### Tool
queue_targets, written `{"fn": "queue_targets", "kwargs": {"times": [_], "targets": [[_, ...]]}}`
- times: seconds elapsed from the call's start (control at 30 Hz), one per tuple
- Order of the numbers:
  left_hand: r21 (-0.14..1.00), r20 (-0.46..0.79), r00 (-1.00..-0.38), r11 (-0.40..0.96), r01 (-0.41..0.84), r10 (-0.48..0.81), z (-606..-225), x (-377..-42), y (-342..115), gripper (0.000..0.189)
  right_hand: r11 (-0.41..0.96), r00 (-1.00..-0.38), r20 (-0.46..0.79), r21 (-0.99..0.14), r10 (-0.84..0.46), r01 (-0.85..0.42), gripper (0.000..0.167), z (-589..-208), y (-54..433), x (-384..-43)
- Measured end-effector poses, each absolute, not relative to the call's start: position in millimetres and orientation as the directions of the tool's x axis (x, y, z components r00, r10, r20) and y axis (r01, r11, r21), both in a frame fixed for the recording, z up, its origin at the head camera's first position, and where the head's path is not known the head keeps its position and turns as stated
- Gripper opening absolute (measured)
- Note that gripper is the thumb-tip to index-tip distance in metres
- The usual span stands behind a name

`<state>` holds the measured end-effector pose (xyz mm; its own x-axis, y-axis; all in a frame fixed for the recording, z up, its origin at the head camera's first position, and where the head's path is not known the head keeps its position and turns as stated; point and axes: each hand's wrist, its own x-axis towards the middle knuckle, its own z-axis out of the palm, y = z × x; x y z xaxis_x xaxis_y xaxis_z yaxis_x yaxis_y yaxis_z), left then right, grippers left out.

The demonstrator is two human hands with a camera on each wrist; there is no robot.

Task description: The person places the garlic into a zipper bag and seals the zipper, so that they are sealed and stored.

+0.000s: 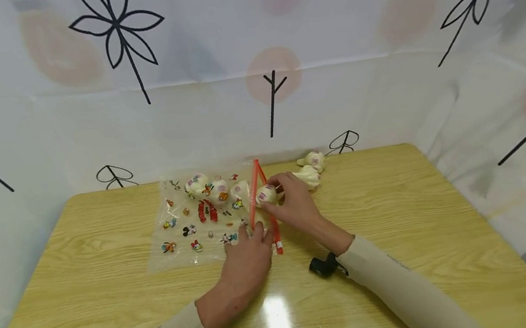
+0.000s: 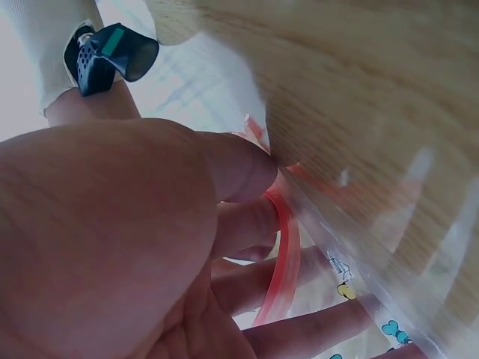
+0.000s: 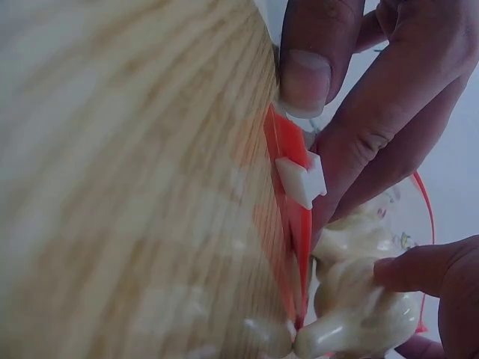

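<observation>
A clear zip bag printed with cartoon figures lies flat on the table, its red-edged mouth facing right. Inside it are several garlic bulbs, among them one garlic bulb near the back. My right hand holds a garlic bulb between thumb and fingers at the bag's mouth. In the right wrist view, the thumb touches that pale, glossy bulb beside the red strip and its white slider. At the mouth's near corner, my left hand pinches the bag's edge between thumb and fingers.
Two more garlic bulbs, a back one and a nearer one, lie just behind my right hand. A black device sits at my right wrist. White patterned cloth hangs behind the wooden table.
</observation>
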<state>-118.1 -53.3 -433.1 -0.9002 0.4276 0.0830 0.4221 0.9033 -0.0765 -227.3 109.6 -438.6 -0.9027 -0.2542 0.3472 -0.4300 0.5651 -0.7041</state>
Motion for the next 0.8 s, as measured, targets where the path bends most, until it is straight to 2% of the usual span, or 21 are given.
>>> {"fn": "queue_targets", "kwargs": {"times": [0.23, 0.47, 0.8], "targets": [[-0.034, 0.076, -0.905, 0.909, 0.416, 0.418, -434, -120, -53, 0.035, 0.539, -0.936, 0.276, -0.765, -0.218, -0.351, 0.043, -437, 104, -230], [-0.038, 0.087, -0.905, 0.909, 0.415, 0.416, -435, -119, -54, 0.036, 0.506, -0.949, 0.243, -0.804, -0.200, -0.313, 0.039, -437, 100, -234], [-0.041, 0.086, -0.898, 0.902, 0.429, 0.431, -433, -120, -55, 0.036, 0.509, -0.947, 0.247, -0.800, -0.204, -0.318, 0.039, -437, 94, -239]]}}
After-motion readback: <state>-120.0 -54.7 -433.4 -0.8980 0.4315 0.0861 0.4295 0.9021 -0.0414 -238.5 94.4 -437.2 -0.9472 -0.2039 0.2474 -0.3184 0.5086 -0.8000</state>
